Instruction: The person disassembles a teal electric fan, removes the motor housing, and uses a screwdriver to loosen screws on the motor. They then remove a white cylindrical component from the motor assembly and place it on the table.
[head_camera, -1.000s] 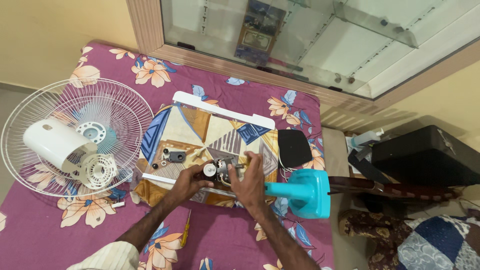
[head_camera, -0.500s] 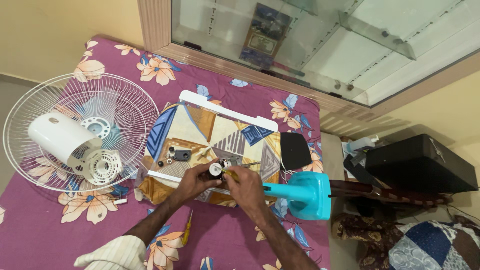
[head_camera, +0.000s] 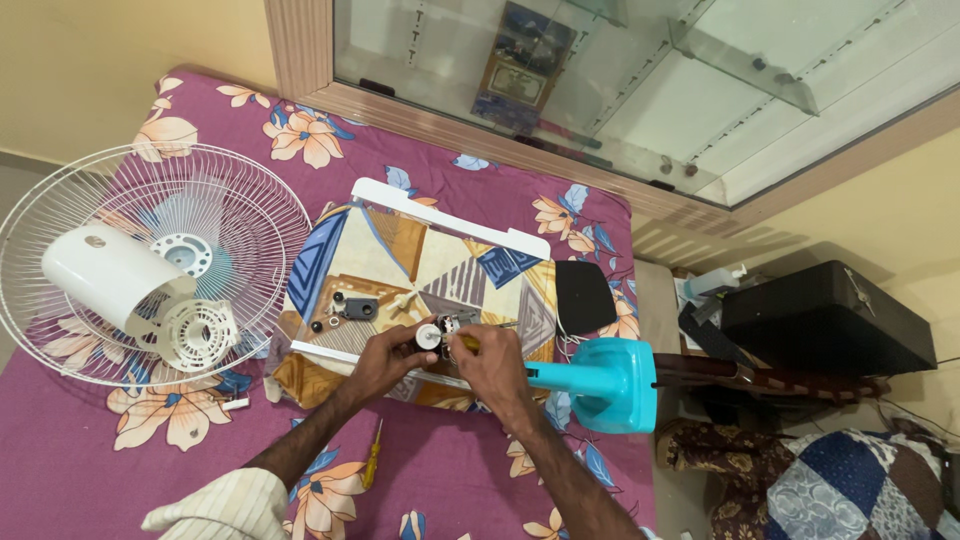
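Your left hand (head_camera: 385, 358) reached in from the near left, forearm angled up and to the right, with its fingers curled and clamped around a small motor part (head_camera: 432, 336) that had a white round end. Your right hand (head_camera: 490, 365) came in from the near right, wrist bent, its fingers pinched together on a yellow-handled tool (head_camera: 468, 342) pressed against the same part. The two hands met almost knuckle to knuckle over the near edge of a patterned cloth (head_camera: 420, 270), and the part sat between them, just above that cloth.

On the cloth to the left of your hands lay a small dark block (head_camera: 357, 307) and a few loose round pieces. A fan guard (head_camera: 150, 260) with a white motor housing (head_camera: 110, 275) lay at the far left on the flowered bed cover (head_camera: 200, 480). A turquoise fan base (head_camera: 605, 382) stood just right of your right hand. A screwdriver (head_camera: 371, 455) lay on the cover beside your left forearm.
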